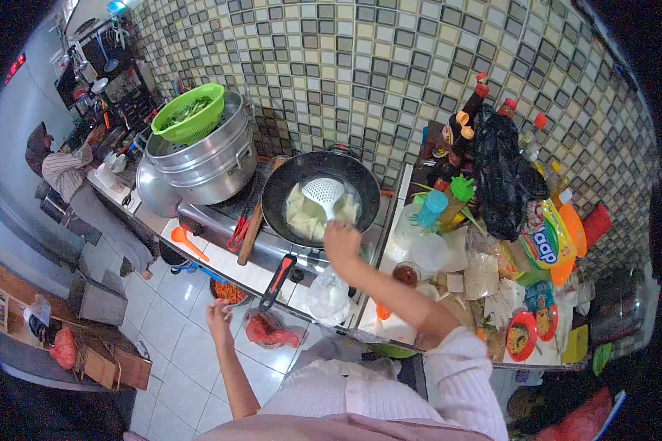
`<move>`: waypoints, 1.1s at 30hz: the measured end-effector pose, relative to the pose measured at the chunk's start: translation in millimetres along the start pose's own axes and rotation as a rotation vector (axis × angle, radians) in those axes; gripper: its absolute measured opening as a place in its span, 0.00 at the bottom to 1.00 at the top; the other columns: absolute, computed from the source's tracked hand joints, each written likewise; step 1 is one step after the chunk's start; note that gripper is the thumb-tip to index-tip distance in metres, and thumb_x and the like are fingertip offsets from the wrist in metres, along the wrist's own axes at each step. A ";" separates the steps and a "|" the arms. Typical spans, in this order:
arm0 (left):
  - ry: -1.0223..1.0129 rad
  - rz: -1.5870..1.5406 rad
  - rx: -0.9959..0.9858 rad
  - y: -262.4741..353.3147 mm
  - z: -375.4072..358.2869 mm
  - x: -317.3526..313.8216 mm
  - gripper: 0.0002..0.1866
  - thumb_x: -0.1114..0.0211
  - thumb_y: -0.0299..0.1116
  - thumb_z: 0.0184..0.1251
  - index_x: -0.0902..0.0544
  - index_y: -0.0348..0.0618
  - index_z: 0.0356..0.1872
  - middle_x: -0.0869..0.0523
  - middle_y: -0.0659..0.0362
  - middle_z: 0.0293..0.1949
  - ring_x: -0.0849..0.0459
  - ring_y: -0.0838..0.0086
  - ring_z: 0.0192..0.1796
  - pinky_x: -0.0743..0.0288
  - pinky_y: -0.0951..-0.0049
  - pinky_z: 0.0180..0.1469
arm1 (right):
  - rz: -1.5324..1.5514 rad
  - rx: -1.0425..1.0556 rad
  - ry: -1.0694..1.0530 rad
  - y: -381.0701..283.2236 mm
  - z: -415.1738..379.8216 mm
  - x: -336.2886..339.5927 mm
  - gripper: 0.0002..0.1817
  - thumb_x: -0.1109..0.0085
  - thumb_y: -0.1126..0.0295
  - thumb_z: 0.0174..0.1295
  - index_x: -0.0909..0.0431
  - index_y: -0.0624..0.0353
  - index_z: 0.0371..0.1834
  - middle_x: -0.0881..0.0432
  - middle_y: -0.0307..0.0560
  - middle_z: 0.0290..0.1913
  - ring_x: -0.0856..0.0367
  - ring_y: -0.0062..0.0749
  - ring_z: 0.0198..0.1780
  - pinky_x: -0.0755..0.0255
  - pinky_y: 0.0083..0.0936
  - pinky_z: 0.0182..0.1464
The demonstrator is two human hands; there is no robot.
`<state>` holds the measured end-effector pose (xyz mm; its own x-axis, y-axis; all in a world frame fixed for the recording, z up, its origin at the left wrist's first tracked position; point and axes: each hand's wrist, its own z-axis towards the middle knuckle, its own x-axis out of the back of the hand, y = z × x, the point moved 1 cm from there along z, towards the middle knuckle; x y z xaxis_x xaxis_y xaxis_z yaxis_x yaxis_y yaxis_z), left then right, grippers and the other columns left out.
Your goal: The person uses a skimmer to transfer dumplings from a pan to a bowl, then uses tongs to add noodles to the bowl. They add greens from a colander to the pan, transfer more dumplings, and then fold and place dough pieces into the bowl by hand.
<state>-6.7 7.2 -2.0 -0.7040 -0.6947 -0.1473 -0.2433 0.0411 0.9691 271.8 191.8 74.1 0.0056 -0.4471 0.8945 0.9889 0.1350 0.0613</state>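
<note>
My right hand (342, 246) is closed around the handle of a white slotted spoon (323, 192). The spoon's perforated head is over a black wok (277, 191), among pale, folded pieces of food (305, 220) lying in liquid. The wok's long black handle (278, 283) points toward me. My left hand (218, 321) hangs in the air in front of the counter edge, holding nothing, its fingers loosely bent and apart. Below and beside it are a bowl of orange-red food (228, 292) and a plastic bag with something red (271, 329).
Left of the wok stands a big metal steamer (202, 165) with a green basket of leaves (191, 114) on top. An orange spoon (189, 243) lies on the tiled edge. Bottles, a black bag (504, 176) and red plates (521, 336) crowd the right counter. Another person (70, 173) is at far left.
</note>
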 end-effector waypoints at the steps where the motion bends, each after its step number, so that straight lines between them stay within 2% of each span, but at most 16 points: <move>1: -0.055 0.029 0.092 -10.5 -5.4 -6.4 0.12 0.47 0.39 0.62 0.30 0.44 0.41 0.21 0.60 0.34 0.24 0.75 0.33 0.31 0.76 0.38 | 0.022 0.042 0.040 18.7 8.3 15.5 0.05 0.49 0.68 0.47 0.26 0.54 0.25 0.22 0.46 0.24 0.21 0.33 0.24 0.31 0.29 0.20; 2: -0.111 0.056 0.184 -21.4 -10.5 -13.2 0.10 0.47 0.36 0.62 0.29 0.42 0.38 0.21 0.60 0.33 0.24 0.77 0.30 0.31 0.80 0.33 | -0.011 0.081 0.007 40.0 17.5 36.4 0.04 0.50 0.68 0.47 0.26 0.54 0.24 0.22 0.46 0.24 0.20 0.34 0.25 0.31 0.30 0.21; 3: -0.114 0.072 0.164 -21.2 22.5 -6.4 0.10 0.47 0.36 0.62 0.29 0.42 0.38 0.21 0.60 0.33 0.24 0.77 0.30 0.31 0.80 0.33 | -0.019 0.107 -0.011 32.3 45.5 43.0 0.04 0.50 0.68 0.48 0.26 0.54 0.23 0.22 0.47 0.24 0.20 0.34 0.26 0.30 0.32 0.21; 5: -0.317 0.083 0.177 -46.9 21.1 -15.2 0.09 0.47 0.36 0.62 0.28 0.41 0.36 0.21 0.61 0.31 0.25 0.80 0.28 0.32 0.81 0.29 | 0.004 0.175 -0.092 71.4 67.7 57.1 0.06 0.51 0.68 0.49 0.26 0.56 0.25 0.22 0.47 0.25 0.20 0.38 0.29 0.29 0.36 0.24; 8: -0.456 0.173 0.235 -76.4 21.5 -17.4 0.09 0.47 0.37 0.63 0.26 0.42 0.35 0.22 0.62 0.29 0.26 0.81 0.27 0.30 0.81 0.30 | -0.026 0.184 -0.206 103.2 84.4 88.1 0.07 0.51 0.69 0.50 0.23 0.57 0.27 0.21 0.48 0.29 0.20 0.40 0.31 0.27 0.38 0.30; 10: -0.454 0.058 0.330 -80.1 23.7 -23.8 0.09 0.47 0.37 0.63 0.26 0.42 0.35 0.23 0.63 0.28 0.26 0.81 0.27 0.30 0.81 0.29 | -0.034 0.118 -0.383 117.6 92.0 89.1 0.07 0.49 0.68 0.48 0.25 0.55 0.30 0.22 0.50 0.29 0.22 0.46 0.34 0.28 0.42 0.33; 12: -0.438 -0.108 0.479 -64.3 12.0 -39.5 0.12 0.49 0.40 0.64 0.25 0.43 0.39 0.23 0.64 0.30 0.27 0.81 0.28 0.34 0.80 0.27 | -0.042 0.122 -0.417 130.8 94.7 89.7 0.08 0.49 0.68 0.48 0.25 0.55 0.31 0.22 0.50 0.31 0.22 0.47 0.35 0.29 0.43 0.35; 13: -0.438 -0.110 0.483 -52.4 10.1 -44.9 0.12 0.49 0.40 0.64 0.25 0.43 0.39 0.23 0.64 0.30 0.27 0.81 0.28 0.34 0.80 0.27 | -0.045 0.125 -0.449 137.0 95.2 89.8 0.08 0.49 0.69 0.48 0.25 0.55 0.31 0.22 0.50 0.32 0.22 0.48 0.36 0.29 0.44 0.36; 16: -0.553 -0.086 0.573 -31.8 8.6 -54.7 0.15 0.53 0.43 0.66 0.26 0.44 0.42 0.23 0.64 0.33 0.26 0.80 0.32 0.32 0.76 0.32 | 0.041 0.156 -0.466 155.0 96.9 93.3 0.10 0.53 0.70 0.48 0.22 0.59 0.30 0.22 0.57 0.29 0.22 0.53 0.34 0.28 0.42 0.37; 18: -0.631 -0.139 0.599 -24.6 8.0 -59.2 0.19 0.56 0.47 0.66 0.28 0.43 0.43 0.22 0.62 0.36 0.25 0.77 0.37 0.30 0.69 0.41 | 0.106 0.202 -0.527 172.8 102.0 84.6 0.10 0.53 0.70 0.48 0.22 0.59 0.29 0.22 0.56 0.28 0.22 0.51 0.33 0.29 0.40 0.37; 19: -0.632 -0.142 0.599 -22.3 8.1 -60.5 0.19 0.56 0.47 0.66 0.28 0.43 0.43 0.22 0.62 0.36 0.25 0.77 0.37 0.30 0.69 0.41 | 0.174 0.247 -0.586 176.6 104.1 80.4 0.10 0.53 0.70 0.48 0.22 0.59 0.28 0.22 0.55 0.27 0.23 0.48 0.32 0.30 0.38 0.36; 22: -0.699 -0.164 0.640 -14.2 5.3 -62.9 0.20 0.55 0.49 0.65 0.28 0.42 0.43 0.22 0.60 0.37 0.24 0.74 0.40 0.30 0.67 0.45 | 0.362 0.214 -0.625 180.4 103.9 99.8 0.10 0.52 0.70 0.48 0.21 0.61 0.27 0.23 0.56 0.24 0.23 0.47 0.30 0.31 0.35 0.36; 25: -0.645 -0.158 0.655 -7.8 0.8 -63.6 0.22 0.56 0.50 0.65 0.29 0.40 0.45 0.22 0.58 0.38 0.24 0.70 0.43 0.30 0.67 0.47 | 0.294 0.207 -0.584 185.2 107.6 105.5 0.10 0.52 0.69 0.48 0.21 0.61 0.28 0.23 0.56 0.25 0.22 0.47 0.31 0.30 0.34 0.37; 29: -0.726 -0.290 0.712 2.8 -2.2 -66.4 0.23 0.56 0.49 0.65 0.31 0.38 0.46 0.23 0.53 0.41 0.22 0.65 0.43 0.26 0.64 0.45 | 0.281 0.195 -0.550 182.1 107.7 102.7 0.11 0.52 0.69 0.48 0.21 0.60 0.31 0.22 0.56 0.27 0.22 0.46 0.31 0.30 0.33 0.37; 31: -0.780 -0.335 0.724 12.2 -5.5 -69.9 0.23 0.56 0.49 0.65 0.32 0.37 0.47 0.23 0.50 0.43 0.21 0.64 0.43 0.24 0.63 0.44 | 0.360 0.234 -0.498 179.5 107.2 97.0 0.12 0.55 0.71 0.45 0.22 0.60 0.28 0.23 0.59 0.26 0.23 0.51 0.33 0.31 0.39 0.40; 33: -0.800 -0.348 0.725 18.5 -7.6 -70.8 0.21 0.53 0.45 0.65 0.33 0.35 0.47 0.23 0.46 0.43 0.19 0.63 0.38 0.20 0.67 0.37 | 0.372 0.181 -0.524 167.6 104.8 109.9 0.11 0.55 0.70 0.45 0.22 0.59 0.27 0.23 0.59 0.26 0.23 0.52 0.33 0.31 0.39 0.40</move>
<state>43.8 51.6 27.8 -0.6838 -0.1014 -0.7225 -0.6546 0.5226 0.5462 422.6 258.0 229.1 0.2233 0.1409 0.9645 0.8945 0.3635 -0.2602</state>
